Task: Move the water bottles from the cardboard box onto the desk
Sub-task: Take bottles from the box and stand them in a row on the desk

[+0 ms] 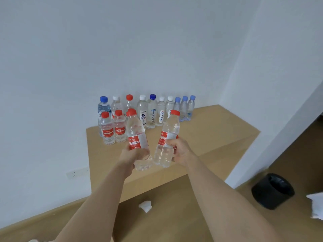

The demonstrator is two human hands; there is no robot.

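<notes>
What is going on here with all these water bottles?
A person holds one clear plastic water bottle with a red cap and red label in the left grip and a second matching bottle in the right grip, both tilted over the light brown wooden desk, not yet set down. A row of clear bottles with blue, white and red caps stands by the white wall, with two red-capped bottles in front. The cardboard box is out of view.
</notes>
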